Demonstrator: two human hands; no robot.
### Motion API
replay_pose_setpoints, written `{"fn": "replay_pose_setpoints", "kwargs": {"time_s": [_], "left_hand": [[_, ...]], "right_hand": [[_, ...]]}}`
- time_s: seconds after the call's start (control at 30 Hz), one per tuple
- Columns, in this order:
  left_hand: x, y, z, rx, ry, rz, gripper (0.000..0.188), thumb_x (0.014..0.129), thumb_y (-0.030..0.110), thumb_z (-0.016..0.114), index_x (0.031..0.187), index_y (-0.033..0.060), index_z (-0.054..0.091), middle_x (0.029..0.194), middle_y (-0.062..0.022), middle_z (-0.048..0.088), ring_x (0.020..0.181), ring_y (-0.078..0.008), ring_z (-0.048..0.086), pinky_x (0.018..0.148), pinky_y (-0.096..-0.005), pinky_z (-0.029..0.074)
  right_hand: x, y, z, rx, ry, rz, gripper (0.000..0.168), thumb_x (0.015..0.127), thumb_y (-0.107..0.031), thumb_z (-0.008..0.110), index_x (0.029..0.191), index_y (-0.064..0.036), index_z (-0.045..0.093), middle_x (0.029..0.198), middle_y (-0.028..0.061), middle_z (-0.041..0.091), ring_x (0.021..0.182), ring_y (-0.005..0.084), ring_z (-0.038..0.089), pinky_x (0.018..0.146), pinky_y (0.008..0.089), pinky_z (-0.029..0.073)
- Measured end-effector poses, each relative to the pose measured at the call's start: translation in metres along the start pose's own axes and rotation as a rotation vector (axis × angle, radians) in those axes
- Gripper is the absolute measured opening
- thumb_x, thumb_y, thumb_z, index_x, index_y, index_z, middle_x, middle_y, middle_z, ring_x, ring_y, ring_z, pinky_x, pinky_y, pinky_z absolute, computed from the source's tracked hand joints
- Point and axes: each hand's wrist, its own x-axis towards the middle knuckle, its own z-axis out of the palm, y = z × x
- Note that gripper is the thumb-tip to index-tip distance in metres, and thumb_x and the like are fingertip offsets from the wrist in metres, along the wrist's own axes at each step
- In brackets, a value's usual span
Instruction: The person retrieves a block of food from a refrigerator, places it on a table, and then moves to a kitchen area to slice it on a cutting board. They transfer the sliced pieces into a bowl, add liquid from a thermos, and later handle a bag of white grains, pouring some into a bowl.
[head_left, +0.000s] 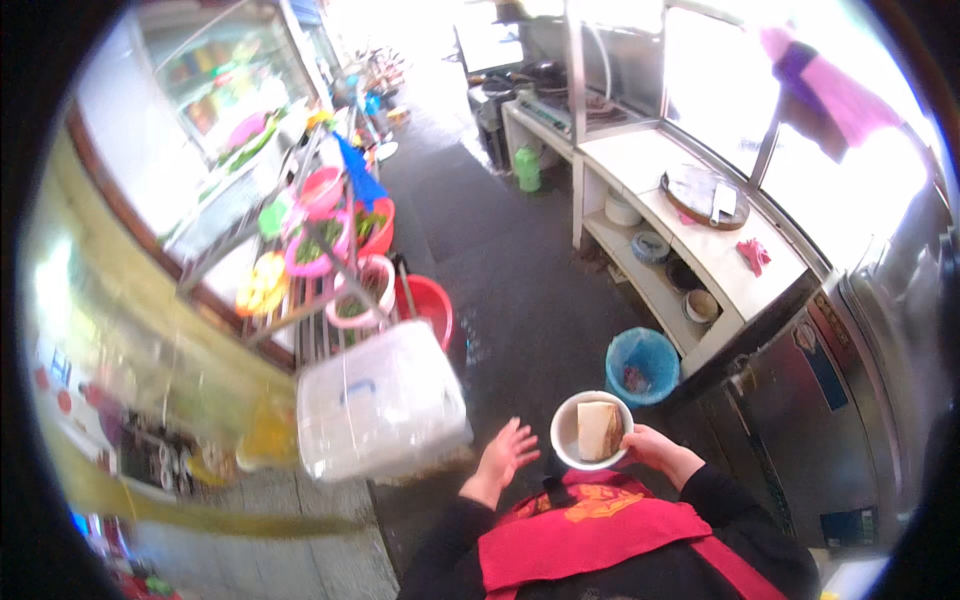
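My right hand grips the rim of a white bowl at chest height. Inside the bowl lies a pale block of food with a brown side, possibly a piece of meat; its kind is not certain. My left hand is held in the air to the left of the bowl, fingers spread and holding nothing. A red apron with a yellow print covers my front, just below the bowl.
A blue bin stands past the bowl. On the right counter, a round chopping board bears a cleaver, with a red cloth nearby. At left are a lidded plastic box and a rack with several basins.
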Motion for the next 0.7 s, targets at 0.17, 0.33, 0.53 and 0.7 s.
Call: {"fn": "replay_pose_setpoints", "kwargs": {"time_s": [0.17,0.33,0.53,0.7], "left_hand": [[0.053,0.049,-0.067,0.027,0.307,-0.078,0.04,0.086,0.026,0.053,0.116,0.0021,0.042,0.111,-0.0157,0.053,0.096,-0.0273,0.054,0.081,-0.0395,0.047],[0.111,0.094,-0.107,-0.137,0.394,-0.048,0.03,0.086,0.021,0.052,0.107,-0.0001,0.047,0.103,-0.0161,0.055,0.092,-0.0262,0.055,0.077,-0.0361,0.047],[0.189,0.181,-0.123,-0.149,0.504,-0.054,0.021,0.086,0.016,0.05,0.1,0.0003,0.048,0.093,-0.0143,0.057,0.081,-0.0249,0.055,0.068,-0.0334,0.047],[0.338,0.284,-0.161,-0.384,0.468,0.056,0.015,0.084,0.016,0.054,0.084,0.0011,0.053,0.075,-0.0102,0.057,0.067,-0.0208,0.055,0.059,-0.0309,0.048]], "right_hand": [[0.086,-0.115,0.0,0.102,0.065,0.004,0.035,0.072,-0.001,0.044,0.106,0.004,0.051,0.093,0.013,0.059,0.077,0.0258,0.062,0.067,0.0383,0.054],[0.208,-0.207,-0.047,0.125,0.142,0.007,0.033,0.074,-0.003,0.04,0.105,0.007,0.049,0.092,0.0174,0.059,0.075,0.0286,0.062,0.069,0.0399,0.053],[0.345,-0.34,-0.067,0.304,0.224,-0.162,0.034,0.076,-0.004,0.037,0.106,0.006,0.048,0.094,0.0176,0.058,0.077,0.0286,0.06,0.07,0.04,0.052],[0.439,-0.427,-0.093,0.563,0.339,-0.236,0.039,0.079,-0.006,0.037,0.116,0.007,0.038,0.097,0.0215,0.055,0.081,0.0345,0.058,0.072,0.0438,0.05]]}}
